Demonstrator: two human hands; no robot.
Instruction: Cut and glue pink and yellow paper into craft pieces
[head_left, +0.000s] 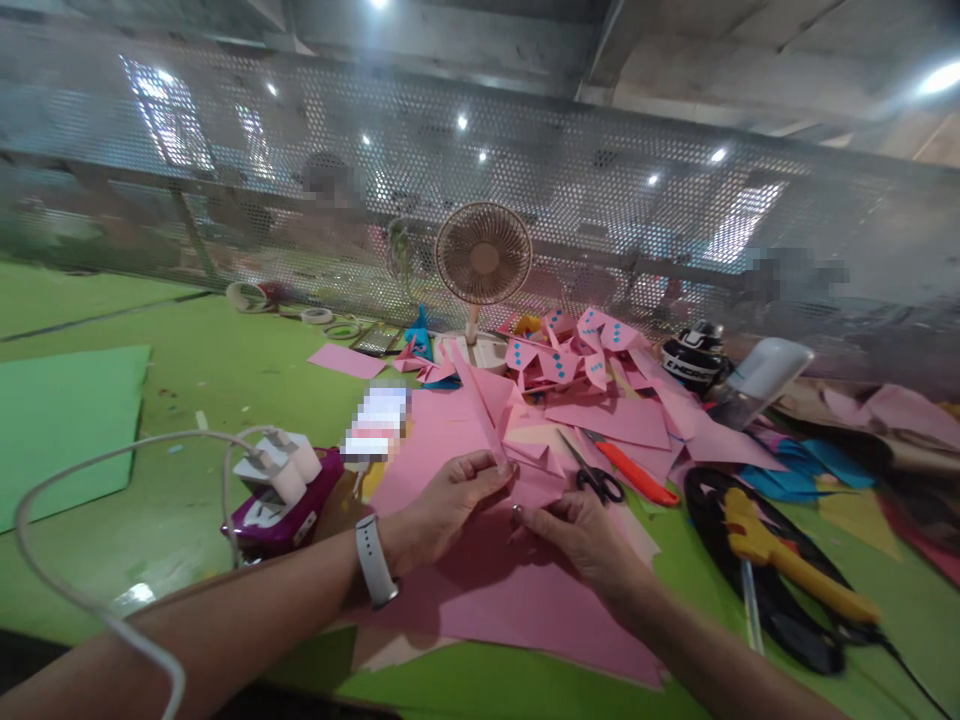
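Observation:
My left hand point(454, 500), with a white watch band at its wrist, is closed in a pinch on a folded piece of pink paper point(536, 482). My right hand point(581, 530) is also closed, its thumb and fingers at the lower edge of the same paper. Under both hands lie large pink sheets point(517, 620). Just beyond my right hand are black-handled scissors point(600, 483) and a long orange-red tool point(637, 473). Behind the hands is a heap of folded pink paper pieces point(559, 365), some marked with blue diamonds.
A yellow glue gun point(787, 565) rests on a black dish point(705, 510) at right. A purple power strip point(300, 520) with white chargers and a looping cable is at left, near a blurred phone point(379, 420). A fan point(484, 255) and tape rolls point(251, 296) stand behind.

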